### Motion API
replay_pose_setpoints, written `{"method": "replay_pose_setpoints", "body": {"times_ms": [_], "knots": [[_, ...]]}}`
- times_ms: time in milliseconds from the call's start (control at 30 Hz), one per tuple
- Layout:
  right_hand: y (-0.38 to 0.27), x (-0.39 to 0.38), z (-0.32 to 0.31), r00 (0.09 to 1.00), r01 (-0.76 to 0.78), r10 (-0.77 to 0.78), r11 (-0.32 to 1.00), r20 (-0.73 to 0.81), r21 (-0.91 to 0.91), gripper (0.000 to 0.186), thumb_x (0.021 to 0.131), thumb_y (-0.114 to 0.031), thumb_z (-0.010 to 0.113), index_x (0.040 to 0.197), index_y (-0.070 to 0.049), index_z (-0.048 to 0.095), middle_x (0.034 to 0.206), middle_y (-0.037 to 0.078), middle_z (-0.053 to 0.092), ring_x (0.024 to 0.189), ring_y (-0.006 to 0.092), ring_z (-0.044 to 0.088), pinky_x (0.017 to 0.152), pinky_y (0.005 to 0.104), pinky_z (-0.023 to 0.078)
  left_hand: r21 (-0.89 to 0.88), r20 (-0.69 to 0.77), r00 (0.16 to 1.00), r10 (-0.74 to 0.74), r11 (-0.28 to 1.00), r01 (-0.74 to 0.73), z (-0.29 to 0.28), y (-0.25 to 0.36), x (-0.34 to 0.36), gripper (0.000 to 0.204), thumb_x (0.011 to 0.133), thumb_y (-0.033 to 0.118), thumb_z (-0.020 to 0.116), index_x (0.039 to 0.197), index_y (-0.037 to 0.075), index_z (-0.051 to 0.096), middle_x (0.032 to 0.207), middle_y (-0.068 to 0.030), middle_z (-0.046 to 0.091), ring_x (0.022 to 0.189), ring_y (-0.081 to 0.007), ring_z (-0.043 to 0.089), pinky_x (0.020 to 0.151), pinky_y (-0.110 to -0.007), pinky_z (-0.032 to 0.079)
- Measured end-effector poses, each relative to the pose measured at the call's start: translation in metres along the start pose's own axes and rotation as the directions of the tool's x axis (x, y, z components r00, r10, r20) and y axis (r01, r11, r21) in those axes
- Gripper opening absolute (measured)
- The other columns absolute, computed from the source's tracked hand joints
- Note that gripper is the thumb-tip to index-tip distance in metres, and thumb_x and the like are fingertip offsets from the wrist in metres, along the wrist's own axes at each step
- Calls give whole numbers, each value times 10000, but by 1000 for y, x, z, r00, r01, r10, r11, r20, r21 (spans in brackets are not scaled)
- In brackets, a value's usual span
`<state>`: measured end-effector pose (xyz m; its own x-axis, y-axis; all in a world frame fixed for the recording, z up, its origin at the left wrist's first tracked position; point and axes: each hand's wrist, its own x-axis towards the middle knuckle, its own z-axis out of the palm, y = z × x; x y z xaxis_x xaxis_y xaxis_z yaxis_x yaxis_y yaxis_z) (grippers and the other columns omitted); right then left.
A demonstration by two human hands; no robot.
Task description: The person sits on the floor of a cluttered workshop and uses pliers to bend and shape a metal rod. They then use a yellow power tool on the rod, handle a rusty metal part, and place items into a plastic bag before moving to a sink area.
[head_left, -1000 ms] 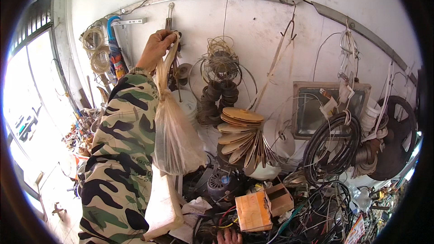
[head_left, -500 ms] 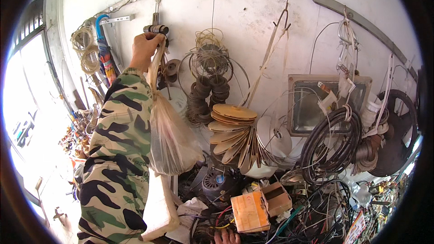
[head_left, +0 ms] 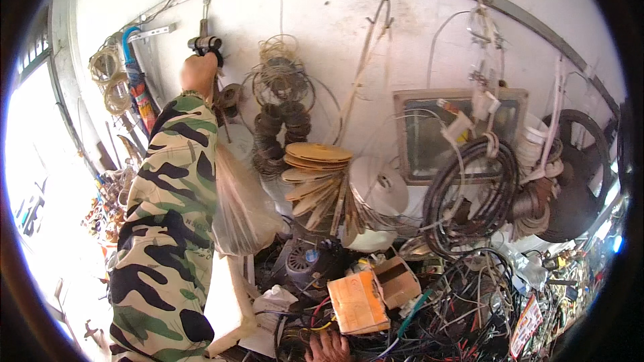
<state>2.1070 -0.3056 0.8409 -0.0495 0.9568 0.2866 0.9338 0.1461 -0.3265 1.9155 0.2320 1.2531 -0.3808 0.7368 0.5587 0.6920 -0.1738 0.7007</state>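
Your left hand (head_left: 199, 74) upper left, just below a dark cylinder (head_left: 203, 43), grip unclear, translucent bag (head_left: 245, 211) left of centre, your right hand (head_left: 327, 346) bottom centre, fingers slightly parted, hold hidden.

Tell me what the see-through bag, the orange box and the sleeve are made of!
The bag looks like thin plastic with a faint sheen: cloudy, see-through and creased. The orange box is probably cardboard, fairly dull, with flat sides and worn edges. The camouflage sleeve seems to be matt cloth, folding softly; which fibre, I can't tell.
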Motion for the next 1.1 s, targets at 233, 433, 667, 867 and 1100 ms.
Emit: {"method": "replay_pose_setpoints", "body": {"times_ms": [233, 433, 667, 867, 1100], "knots": [[5, -12, 13, 997, 55, -55, 998, -59, 4, 439, 851, -337, 607, 1160, -26, 597, 1274, 237, 522, 1175, 456, 481, 981, 577, 378, 139, -189, 941, 281, 956, -257, -8, 2, -29, 366, 831, 296, 610, 1054, 10, 659, 1029, -226, 676, 996, -395, 627, 832, -474, 479], [3, 4, -19, 990, 103, -92, 990, 111, -91, 478, 793, -405, 655, 1121, -58, 621, 1204, 200, 529, 1086, 374, 504, 898, 503, 376, 40, -109, 854, 508, 861, -507, -14, -34, -42, 483, 792, 288, 701, 1194, 43, 594, 1021, -226, 674, 945, -400, 643, 836, -454, 495], [-15, 5, 2, 986, 163, -165, 985, -23, -60, 441, 707, -334, 680, 1041, -52, 628, 1139, 218, 536, 1052, 391, 503, 898, 513, 358, 46, 64, 875, 480, 874, -483, -160, -58, -242, 676, 786, 236, 743, 1346, 3, 444, 1293, -247, 527, 1157, -369, 550, 915, -454, 481], [-18, -3, 7, 997, 62, -51, 969, 50, -238, 476, 753, -337, 671, 1125, -46, 611, 1243, 214, 520, 1157, 383, 479, 1029, 532, 307, -102, 450, 893, -27, 991, 82, -335, -191, -524, 610, 831, 195, 734, 1329, -30, 462, 1214, -185, 590, 1103, -293, 601, 890, -382, 515], [-4, -19, 28, 989, 122, -145, 863, -11, -490, 480, 827, -325, 643, 1234, -87, 553, 1243, 170, 533, 1179, 350, 498, 976, 517, 361, 243, 242, 427, -871, 481, 842, -581, -266, -877, 598, 859, 276, 705, 1303, -59, 486, 1226, -225, 594, 1080, -300, 630, 887, -361, 521]]}}
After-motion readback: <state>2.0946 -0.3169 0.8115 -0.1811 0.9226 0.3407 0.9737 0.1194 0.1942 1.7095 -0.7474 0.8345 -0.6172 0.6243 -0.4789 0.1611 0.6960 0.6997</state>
